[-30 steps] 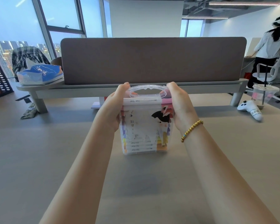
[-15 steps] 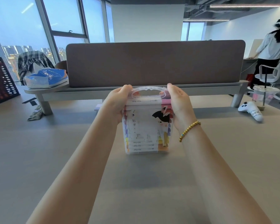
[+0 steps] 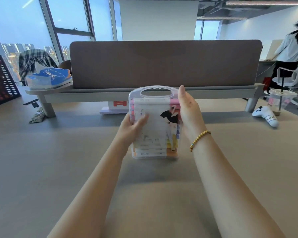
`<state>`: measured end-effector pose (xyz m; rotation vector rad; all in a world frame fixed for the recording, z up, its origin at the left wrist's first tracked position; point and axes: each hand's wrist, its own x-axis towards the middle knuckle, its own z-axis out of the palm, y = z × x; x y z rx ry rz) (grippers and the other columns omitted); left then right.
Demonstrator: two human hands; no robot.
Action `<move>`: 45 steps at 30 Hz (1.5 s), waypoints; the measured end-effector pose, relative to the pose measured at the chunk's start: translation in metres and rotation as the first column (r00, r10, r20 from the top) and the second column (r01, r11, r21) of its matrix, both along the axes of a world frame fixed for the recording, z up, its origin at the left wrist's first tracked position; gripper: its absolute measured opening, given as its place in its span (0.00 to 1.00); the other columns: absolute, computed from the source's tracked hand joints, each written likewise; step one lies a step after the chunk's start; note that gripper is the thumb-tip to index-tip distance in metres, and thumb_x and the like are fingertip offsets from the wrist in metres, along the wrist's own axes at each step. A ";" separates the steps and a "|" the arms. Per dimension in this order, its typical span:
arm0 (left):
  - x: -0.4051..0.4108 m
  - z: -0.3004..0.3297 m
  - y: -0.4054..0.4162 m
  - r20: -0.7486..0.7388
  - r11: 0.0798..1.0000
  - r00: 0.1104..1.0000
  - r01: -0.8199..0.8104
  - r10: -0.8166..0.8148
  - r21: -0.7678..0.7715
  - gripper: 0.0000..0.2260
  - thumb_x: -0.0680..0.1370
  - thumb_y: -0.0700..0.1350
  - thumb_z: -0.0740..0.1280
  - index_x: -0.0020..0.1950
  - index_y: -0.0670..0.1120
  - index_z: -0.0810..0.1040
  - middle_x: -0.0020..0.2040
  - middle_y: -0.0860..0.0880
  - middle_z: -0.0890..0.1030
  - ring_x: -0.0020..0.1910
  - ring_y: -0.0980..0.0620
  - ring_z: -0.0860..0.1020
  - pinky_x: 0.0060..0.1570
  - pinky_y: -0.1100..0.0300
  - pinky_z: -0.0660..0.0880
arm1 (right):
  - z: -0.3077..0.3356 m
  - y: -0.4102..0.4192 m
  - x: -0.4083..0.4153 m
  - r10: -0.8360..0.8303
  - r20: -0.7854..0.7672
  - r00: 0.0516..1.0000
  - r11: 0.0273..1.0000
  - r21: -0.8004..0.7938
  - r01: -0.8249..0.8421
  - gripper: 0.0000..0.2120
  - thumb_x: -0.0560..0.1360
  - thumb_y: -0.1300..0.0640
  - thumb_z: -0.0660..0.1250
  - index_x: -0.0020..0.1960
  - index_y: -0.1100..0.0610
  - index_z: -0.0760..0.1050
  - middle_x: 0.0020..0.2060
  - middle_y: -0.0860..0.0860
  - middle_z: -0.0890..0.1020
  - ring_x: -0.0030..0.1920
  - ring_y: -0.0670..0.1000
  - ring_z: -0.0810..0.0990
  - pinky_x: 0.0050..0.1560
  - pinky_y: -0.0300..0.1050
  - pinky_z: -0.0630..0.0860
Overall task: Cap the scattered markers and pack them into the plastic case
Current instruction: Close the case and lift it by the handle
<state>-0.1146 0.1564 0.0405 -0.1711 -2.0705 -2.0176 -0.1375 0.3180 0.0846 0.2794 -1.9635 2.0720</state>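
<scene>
Clear plastic case (image 3: 154, 126): stood upright, handle up, lid closed.
Contents: white-barrelled markers (image 3: 151, 149) stacked crosswise.
Left hand (image 3: 132, 127): thumb curled onto its front.
Right hand (image 3: 188, 109): fingers straight, pressed flat against its side.

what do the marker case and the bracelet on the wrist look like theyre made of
Marker case: clear, slightly frosted hard plastic; the markers show through its wall and the moulded handle glints. Bracelet: small glossy gold-coloured beads, likely metal, though coated plastic cannot be ruled out.
</scene>
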 end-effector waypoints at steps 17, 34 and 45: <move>0.102 -0.012 0.075 -0.020 0.903 0.997 0.070 -0.068 0.424 0.18 0.75 0.56 0.62 0.61 0.48 0.75 0.56 0.46 0.82 0.54 0.48 0.81 0.50 0.53 0.80 | -0.053 0.078 0.119 0.003 0.080 0.997 0.992 0.122 -0.013 0.20 0.77 0.43 0.60 0.49 0.61 0.73 0.43 0.55 0.81 0.42 0.52 0.80 0.41 0.38 0.78; 0.222 0.033 0.261 -0.141 0.867 0.930 0.367 -0.339 0.338 0.19 0.79 0.55 0.61 0.64 0.45 0.73 0.51 0.47 0.81 0.50 0.50 0.80 0.50 0.55 0.76 | -0.054 0.278 0.310 -0.139 0.055 0.989 0.799 -0.583 0.145 0.28 0.71 0.48 0.67 0.66 0.62 0.72 0.60 0.61 0.78 0.61 0.62 0.77 0.65 0.62 0.69; 0.303 0.047 0.518 -0.220 0.851 0.824 0.522 -0.522 -0.067 0.13 0.81 0.51 0.57 0.48 0.43 0.75 0.28 0.57 0.72 0.29 0.60 0.71 0.31 0.67 0.68 | -0.032 0.494 0.477 -0.621 -0.019 0.784 0.717 -0.418 0.558 0.10 0.76 0.55 0.65 0.56 0.58 0.76 0.52 0.54 0.83 0.53 0.53 0.82 0.58 0.55 0.76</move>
